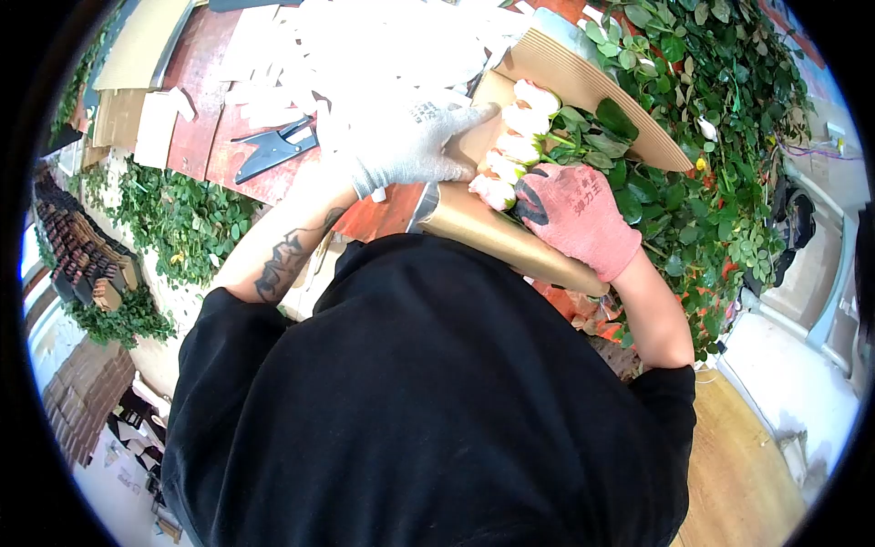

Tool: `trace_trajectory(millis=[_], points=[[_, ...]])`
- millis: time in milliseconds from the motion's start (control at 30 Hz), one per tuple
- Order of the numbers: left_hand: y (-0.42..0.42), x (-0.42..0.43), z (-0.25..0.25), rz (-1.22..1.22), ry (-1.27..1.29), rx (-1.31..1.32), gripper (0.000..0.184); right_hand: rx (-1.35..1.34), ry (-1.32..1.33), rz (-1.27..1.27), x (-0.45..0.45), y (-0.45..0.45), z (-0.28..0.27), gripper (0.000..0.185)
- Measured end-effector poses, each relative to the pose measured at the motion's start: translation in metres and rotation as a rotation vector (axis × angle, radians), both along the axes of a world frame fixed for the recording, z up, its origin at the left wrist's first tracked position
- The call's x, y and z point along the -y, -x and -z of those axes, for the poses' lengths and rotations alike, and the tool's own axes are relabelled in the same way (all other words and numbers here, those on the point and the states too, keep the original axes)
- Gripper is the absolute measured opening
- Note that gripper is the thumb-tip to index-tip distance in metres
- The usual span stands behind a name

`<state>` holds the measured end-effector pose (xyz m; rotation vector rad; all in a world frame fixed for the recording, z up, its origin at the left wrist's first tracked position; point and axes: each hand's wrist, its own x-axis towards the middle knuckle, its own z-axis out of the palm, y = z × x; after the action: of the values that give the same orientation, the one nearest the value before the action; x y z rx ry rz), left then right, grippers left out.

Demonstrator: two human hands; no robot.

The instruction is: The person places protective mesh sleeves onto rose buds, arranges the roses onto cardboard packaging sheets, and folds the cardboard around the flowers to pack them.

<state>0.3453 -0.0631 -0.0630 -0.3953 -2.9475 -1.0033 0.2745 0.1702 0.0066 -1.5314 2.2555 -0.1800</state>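
Blk top, short slvs; L glove [415, 141] grey-white; R glove [583, 214] pink w/ dk patch, prnt; L forearm tattooed.

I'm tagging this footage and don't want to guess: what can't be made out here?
All in the head view:
- Most of the stems of the roses: behind the right hand and leaves.
- Outlines of the white sheets: lost in glare, cut off by the top edge.
- Dark print on the left hand: too small.

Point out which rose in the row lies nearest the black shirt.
The end rose lowest in view, beside the pink-gloved right hand; the other roses lie farther up.
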Motion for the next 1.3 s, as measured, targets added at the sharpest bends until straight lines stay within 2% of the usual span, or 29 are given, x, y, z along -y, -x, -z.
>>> trace_trajectory(millis=[100, 267, 400, 433, 500, 533, 567, 600, 633, 700, 733, 767, 833, 867, 967, 1000, 1133, 1233, 1300], points=[[0.004, 0.002, 0.001, 0.065, -0.029, 0.125, 0.077, -0.058, 0.071, -0.028, -0.005, -0.001, 0.009, 0.028], [0.008, 0.004, 0.006, 0.102, -0.091, 0.133, 0.077, -0.019, -0.173, 0.035, 0.000, -0.004, -0.007, 0.038], [0.010, 0.004, 0.012, 0.121, -0.068, 0.136, 0.074, -0.026, -0.233, -0.002, -0.004, -0.004, -0.005, 0.043], [0.008, 0.003, 0.003, 0.122, -0.069, 0.136, 0.074, -0.070, -0.145, -0.018, -0.010, -0.005, 0.004, 0.043], [0.002, 0.002, -0.033, 0.096, 0.194, 0.066, 0.060, -0.117, -0.057, -0.033, -0.011, -0.004, 0.006, 0.044], [0.002, 0.004, -0.042, 0.099, 0.193, 0.061, 0.060, -0.122, 0.030, -0.043, -0.006, -0.003, 0.002, 0.034], [0.000, 0.005, -0.048, 0.175, -0.016, 0.091, 0.051, -0.123, 0.115, -0.051, -0.003, -0.003, -0.002, 0.026], [-0.004, 0.004, -0.051, 0.247, -0.229, 0.126, 0.045, -0.059, 0.001, -0.020, -0.001, -0.002, -0.002, 0.027], [-0.009, -0.001, -0.053, 0.244, -0.233, 0.129, 0.045, -0.056, -0.003, -0.023, -0.005, -0.002, 0.002, 0.027], [-0.012, -0.007, -0.057, 0.386, -0.188, 0.307, 0.042, -0.126, 0.168, -0.030, -0.012, 0.001, 0.013, 0.027], [-0.012, -0.003, -0.054, 0.401, -0.237, 0.335, 0.044, 0.017, 0.077, 0.003, -0.009, 0.004, 0.007, 0.026], [-0.010, -0.002, -0.054, 0.400, -0.234, 0.331, 0.044, 0.012, 0.078, 0.002, -0.008, 0.003, 0.005, 0.026], [-0.011, -0.004, -0.052, 0.419, -0.194, 0.365, 0.046, -0.105, 0.046, 0.262, -0.008, -0.002, 0.001, 0.026], [-0.011, -0.005, -0.051, 0.420, -0.196, 0.365, 0.046, -0.083, 0.016, 0.283, -0.003, -0.003, -0.005, 0.026], [-0.008, -0.005, -0.051, 0.431, -0.197, 0.343, 0.048, -0.222, -0.029, 0.148, -0.001, -0.001, 0.007, 0.026], [-0.008, -0.004, -0.052, 0.431, -0.211, 0.370, 0.047, -0.216, -0.118, 0.123, 0.003, -0.001, 0.004, 0.028], [-0.007, -0.004, -0.049, 0.435, -0.230, 0.407, 0.047, -0.222, 0.049, 0.080, -0.003, -0.002, 0.013, 0.028], [-0.004, -0.004, -0.049, 0.472, -0.190, 0.376, 0.045, -0.204, 0.058, 0.116, -0.003, -0.003, 0.017, 0.028], [-0.004, -0.004, -0.051, 0.459, -0.240, 0.331, 0.044, -0.190, -0.024, 0.105, 0.001, -0.002, 0.010, 0.030]])
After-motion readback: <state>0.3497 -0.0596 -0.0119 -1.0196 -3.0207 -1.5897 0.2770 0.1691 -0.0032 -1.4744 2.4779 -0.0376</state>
